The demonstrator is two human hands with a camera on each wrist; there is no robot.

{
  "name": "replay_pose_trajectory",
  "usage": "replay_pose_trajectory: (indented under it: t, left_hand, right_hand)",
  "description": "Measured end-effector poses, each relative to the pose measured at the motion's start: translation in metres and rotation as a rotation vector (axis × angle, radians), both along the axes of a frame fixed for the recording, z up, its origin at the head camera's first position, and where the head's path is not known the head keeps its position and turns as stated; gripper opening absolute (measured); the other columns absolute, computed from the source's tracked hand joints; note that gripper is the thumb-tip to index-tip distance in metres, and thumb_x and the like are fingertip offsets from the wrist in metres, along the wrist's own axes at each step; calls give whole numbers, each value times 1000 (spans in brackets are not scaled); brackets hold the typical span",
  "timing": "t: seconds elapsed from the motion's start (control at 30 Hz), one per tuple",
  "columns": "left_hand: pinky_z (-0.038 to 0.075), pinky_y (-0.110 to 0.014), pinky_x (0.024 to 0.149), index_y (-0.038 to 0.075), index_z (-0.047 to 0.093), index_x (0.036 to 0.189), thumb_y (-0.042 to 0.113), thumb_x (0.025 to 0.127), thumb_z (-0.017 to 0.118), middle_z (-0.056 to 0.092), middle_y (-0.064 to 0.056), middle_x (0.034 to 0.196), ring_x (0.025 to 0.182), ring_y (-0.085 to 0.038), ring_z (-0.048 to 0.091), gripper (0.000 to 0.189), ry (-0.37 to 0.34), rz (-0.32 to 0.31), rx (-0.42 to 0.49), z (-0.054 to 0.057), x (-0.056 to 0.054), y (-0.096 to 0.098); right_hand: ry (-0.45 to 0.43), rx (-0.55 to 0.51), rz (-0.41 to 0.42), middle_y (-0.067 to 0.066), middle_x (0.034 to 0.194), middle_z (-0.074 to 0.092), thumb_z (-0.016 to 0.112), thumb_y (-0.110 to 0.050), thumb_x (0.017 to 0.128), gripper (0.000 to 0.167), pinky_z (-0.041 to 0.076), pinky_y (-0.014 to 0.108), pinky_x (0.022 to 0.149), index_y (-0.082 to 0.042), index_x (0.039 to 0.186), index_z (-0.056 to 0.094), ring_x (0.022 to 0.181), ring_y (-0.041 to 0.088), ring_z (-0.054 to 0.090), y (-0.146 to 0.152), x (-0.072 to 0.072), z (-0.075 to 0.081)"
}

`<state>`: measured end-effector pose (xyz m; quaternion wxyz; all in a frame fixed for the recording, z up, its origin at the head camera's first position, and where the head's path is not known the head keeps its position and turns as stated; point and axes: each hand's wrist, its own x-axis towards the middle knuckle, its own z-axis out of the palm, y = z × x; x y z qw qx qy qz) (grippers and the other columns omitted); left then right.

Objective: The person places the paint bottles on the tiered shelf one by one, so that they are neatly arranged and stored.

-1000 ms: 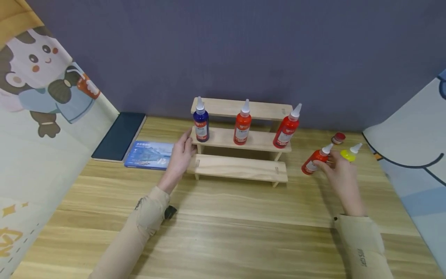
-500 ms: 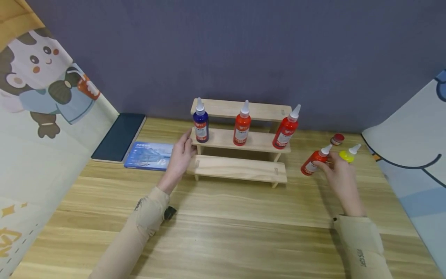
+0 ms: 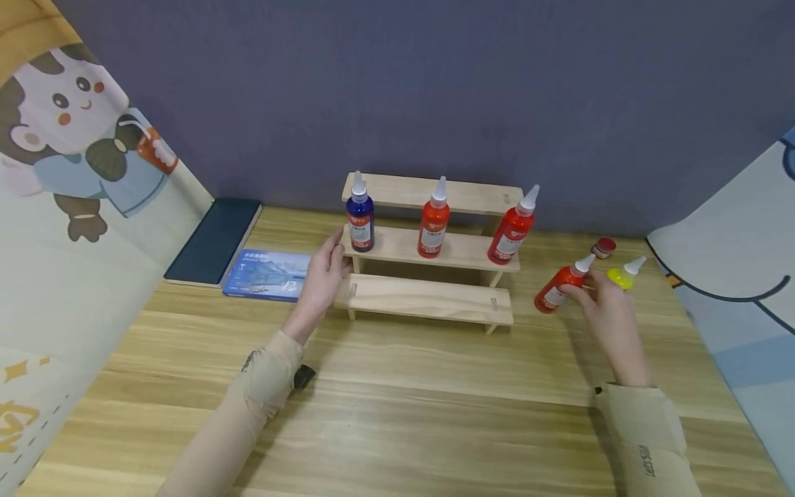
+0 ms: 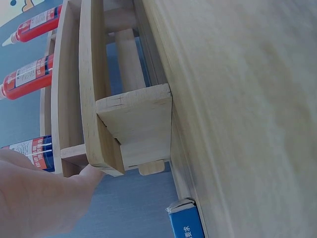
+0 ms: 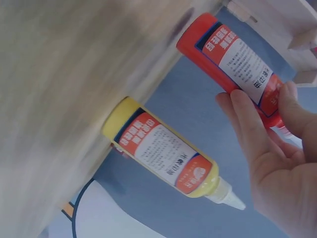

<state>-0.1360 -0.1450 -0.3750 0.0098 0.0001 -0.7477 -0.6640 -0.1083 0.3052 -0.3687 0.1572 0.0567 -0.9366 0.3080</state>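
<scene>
My left hand (image 3: 323, 276) grips the left end of a three-tier wooden display stand (image 3: 428, 300), its thumb against the wood in the left wrist view. On the middle tier stand a blue squeeze bottle (image 3: 361, 221), a red one (image 3: 433, 228) and another red one (image 3: 512, 235) at the right end. Right of the stand, my right hand (image 3: 611, 317) pinches a further red squeeze bottle (image 5: 233, 64) between thumb and fingers near its neck; it leans with its white nozzle to the right. A yellow squeeze bottle (image 5: 163, 148) stands beside that hand, partly hidden in the head view.
A small red-lidded jar (image 3: 604, 247) sits behind the yellow bottle. To the left lie a dark notebook (image 3: 214, 241) and a blue box (image 3: 263, 275) with a mountain picture. A dark partition (image 3: 397, 90) rises behind the stand, and printed cloth panels flank the wooden table (image 3: 404, 414).
The base of the red bottle in my right hand has shifted very slightly left, so it leans a little more. The left hand keeps its place on the stand.
</scene>
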Motion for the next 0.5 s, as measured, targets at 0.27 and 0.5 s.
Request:
replay_pose_trajectory:
  t: [0.27,0.5]
  left_hand:
    - [48,-40,120,0,20,170,12,119,28,26,-28,171,145,-43,48,52,7,-5,2,1,0,0]
    - [47,-41,121,0,19,170,11,119,28,26,-28,170,146,-43,48,53,13,-16,15,0,0,-1]
  right_hand:
    - [-14,-2,2,37,115,71,79,-1,97,36,57,71,88,14,126,64,107,58,69,-7,4,12]
    - [-23,3,2,37,117,70,80,-3,97,39,58,70,88,14,128,64,106,58,69,-14,11,23]
